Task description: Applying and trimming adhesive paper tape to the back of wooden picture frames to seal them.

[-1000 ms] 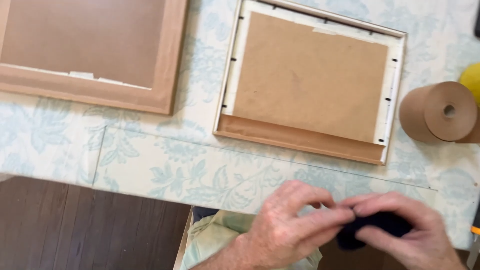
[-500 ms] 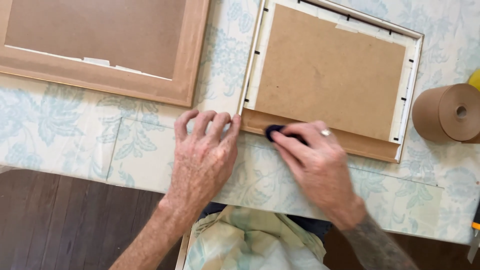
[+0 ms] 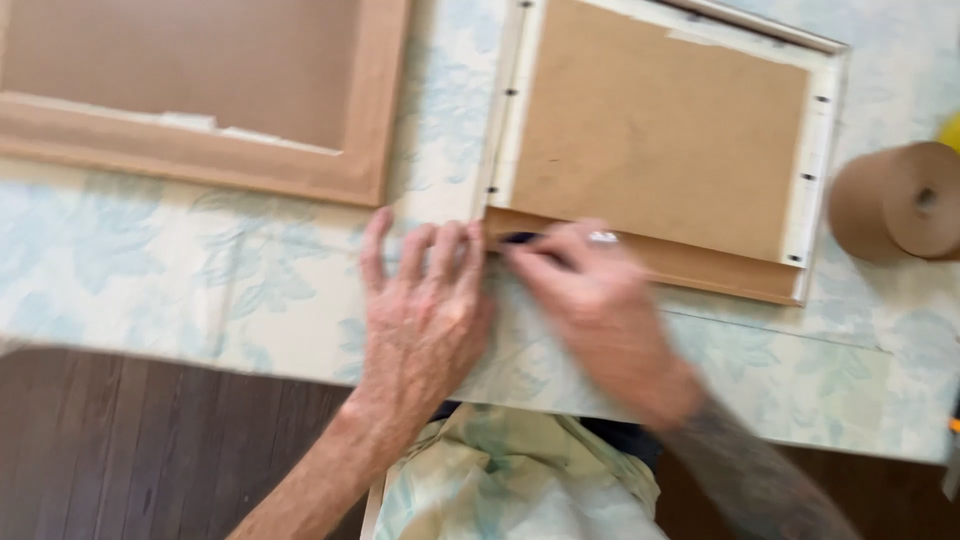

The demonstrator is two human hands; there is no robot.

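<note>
A white picture frame (image 3: 825, 170) lies face down on the table, its brown backing board (image 3: 660, 130) up and a strip of brown paper tape (image 3: 720, 265) along its near edge. My left hand (image 3: 425, 310) lies flat on the tablecloth, fingers spread, fingertips against the frame's near left corner. My right hand (image 3: 600, 310), blurred, presses a small dark object (image 3: 520, 238) onto the left end of the tape strip. A ring shows on one of its fingers.
A larger wooden frame (image 3: 200, 100) lies face down at the back left. A roll of brown paper tape (image 3: 900, 200) stands at the right, with something yellow (image 3: 950, 130) behind it. The floral tablecloth (image 3: 150, 270) covers the table; dark wooden floor (image 3: 120, 450) lies below its near edge.
Both hands rose from the table's near edge to the white frame. The left hand settled flat by its corner; the right hand slid the dark object leftward along the tape strip.
</note>
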